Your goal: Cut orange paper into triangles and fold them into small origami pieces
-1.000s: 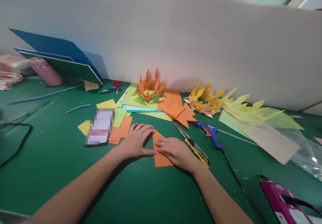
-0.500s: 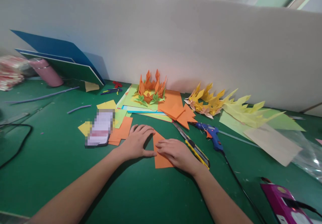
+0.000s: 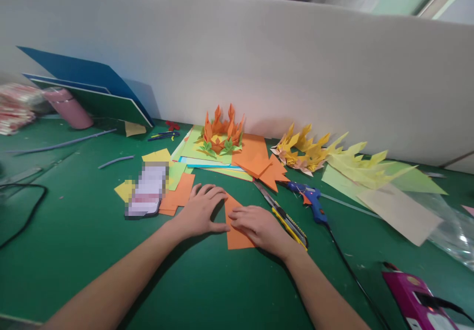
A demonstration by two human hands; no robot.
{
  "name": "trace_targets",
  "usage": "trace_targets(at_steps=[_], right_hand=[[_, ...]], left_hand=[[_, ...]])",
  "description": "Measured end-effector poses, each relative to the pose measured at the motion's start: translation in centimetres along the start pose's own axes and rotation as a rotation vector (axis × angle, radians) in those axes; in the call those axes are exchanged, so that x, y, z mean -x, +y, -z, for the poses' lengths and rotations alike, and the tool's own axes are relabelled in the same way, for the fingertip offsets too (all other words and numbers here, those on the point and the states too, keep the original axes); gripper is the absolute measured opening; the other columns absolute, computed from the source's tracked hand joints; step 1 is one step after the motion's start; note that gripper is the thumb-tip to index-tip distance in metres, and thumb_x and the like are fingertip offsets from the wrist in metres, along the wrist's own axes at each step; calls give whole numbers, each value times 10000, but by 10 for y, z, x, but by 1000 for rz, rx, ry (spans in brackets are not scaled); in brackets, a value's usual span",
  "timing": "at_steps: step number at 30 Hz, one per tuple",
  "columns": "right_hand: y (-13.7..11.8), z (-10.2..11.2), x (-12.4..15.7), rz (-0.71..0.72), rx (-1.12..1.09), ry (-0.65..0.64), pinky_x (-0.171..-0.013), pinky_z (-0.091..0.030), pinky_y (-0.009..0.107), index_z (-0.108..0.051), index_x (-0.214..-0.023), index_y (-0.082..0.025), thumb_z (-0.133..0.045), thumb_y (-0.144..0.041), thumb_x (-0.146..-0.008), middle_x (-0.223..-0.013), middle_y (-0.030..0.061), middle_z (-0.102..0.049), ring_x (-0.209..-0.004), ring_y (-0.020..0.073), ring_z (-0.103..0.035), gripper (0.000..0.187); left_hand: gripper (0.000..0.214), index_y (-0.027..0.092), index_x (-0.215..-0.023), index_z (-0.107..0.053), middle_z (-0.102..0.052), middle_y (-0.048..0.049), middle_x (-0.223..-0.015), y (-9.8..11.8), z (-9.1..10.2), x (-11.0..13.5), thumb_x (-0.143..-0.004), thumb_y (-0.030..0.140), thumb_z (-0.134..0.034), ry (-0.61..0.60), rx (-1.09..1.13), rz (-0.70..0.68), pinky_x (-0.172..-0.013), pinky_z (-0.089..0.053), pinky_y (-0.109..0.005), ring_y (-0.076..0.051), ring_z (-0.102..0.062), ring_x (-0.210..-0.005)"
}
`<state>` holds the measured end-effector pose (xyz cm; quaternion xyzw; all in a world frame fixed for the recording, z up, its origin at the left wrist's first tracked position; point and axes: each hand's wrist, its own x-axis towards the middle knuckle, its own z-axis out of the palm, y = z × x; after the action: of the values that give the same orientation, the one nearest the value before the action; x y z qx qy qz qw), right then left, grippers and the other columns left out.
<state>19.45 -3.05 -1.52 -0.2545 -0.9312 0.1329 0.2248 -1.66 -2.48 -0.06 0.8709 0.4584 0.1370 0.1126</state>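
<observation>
A folded orange paper (image 3: 237, 236) lies on the green table (image 3: 92, 251) in front of me. My left hand (image 3: 200, 212) rests flat beside its left edge, fingers spread, thumb tip touching the paper. My right hand (image 3: 259, 226) lies flat on top of the paper, fingers stretched to the left and pressing it down. A yellow utility knife (image 3: 283, 215) lies just right of my right hand.
A blue glue gun (image 3: 313, 201) with its black cord lies to the right. Orange paper flowers (image 3: 222, 131), yellow paper flowers (image 3: 307, 151), loose coloured sheets and a phone (image 3: 146, 191) sit behind. Blue boards (image 3: 85, 88) lean on the white wall. A magenta device (image 3: 418, 298) is at lower right.
Both hands stay on the orange paper almost unmoved; the view has shifted slightly.
</observation>
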Motion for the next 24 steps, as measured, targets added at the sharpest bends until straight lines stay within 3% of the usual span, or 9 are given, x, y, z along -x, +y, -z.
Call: trace_targets(at_steps=[18,24], right_hand=[[-1,1,0,-37,-45,7,-842,-470,297,-679,-886,-206,-472,-160,-920,-1086,37,-702,-1030,172,-630,214],[-1,2,0,-44,-65,14,-856,-474,309,-676,-873,-204,-481,-148,-905,-1076,42,-703,-1013,175,-636,206]], left_hand=[[561,227,-1125,-542,-569,-66,-1248,-1,0,0,-656,487,-709,-11,-11,7,-1045,-186,-557,-317,-437,-1172],[561,228,-1093,-563,-586,-63,-1226,-1,0,-1,-661,567,-678,14,-15,-5,-1055,-148,-575,-317,-440,-1157]])
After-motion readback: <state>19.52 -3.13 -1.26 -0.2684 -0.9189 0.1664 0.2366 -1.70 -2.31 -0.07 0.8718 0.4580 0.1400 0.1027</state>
